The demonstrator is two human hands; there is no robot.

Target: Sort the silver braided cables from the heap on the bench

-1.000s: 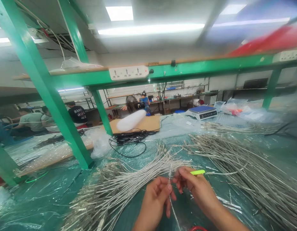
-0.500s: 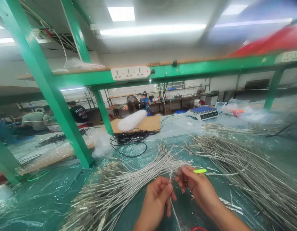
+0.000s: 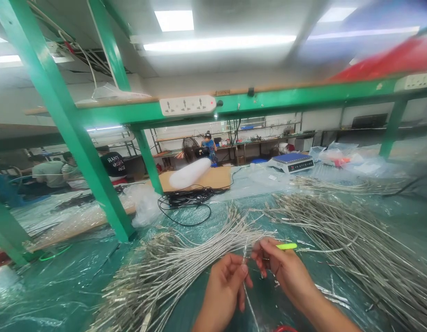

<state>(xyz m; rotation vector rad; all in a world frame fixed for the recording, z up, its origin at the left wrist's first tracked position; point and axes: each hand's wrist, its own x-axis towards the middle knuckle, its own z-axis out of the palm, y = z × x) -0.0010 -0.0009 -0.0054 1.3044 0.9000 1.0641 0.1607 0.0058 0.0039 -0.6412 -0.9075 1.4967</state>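
My left hand (image 3: 230, 281) is closed, its thumb and fingers pinching a thin silver-grey cable (image 3: 250, 306) that runs down toward the bottom edge. The cable's upper end stands just above the fingertips. Close by on the right, my right hand (image 3: 282, 265) is closed around a slim tool with a bright yellow-green end (image 3: 286, 246) poking out past the thumb. Its working tip is hidden, so its kind does not show. The right fingertips are very near the cable's upper end; whether they touch it I cannot tell. Behind my hands lies a bundle of braided silver cables (image 3: 185, 260).
Another heap of grey cables (image 3: 337, 235) spreads to the right. Farther back are a digital scale (image 3: 292, 163), coiled black cable (image 3: 189, 197) and a white roll (image 3: 190, 173). A green frame post (image 3: 96, 184) rises at left. Something red (image 3: 285, 329) shows at the bottom edge.
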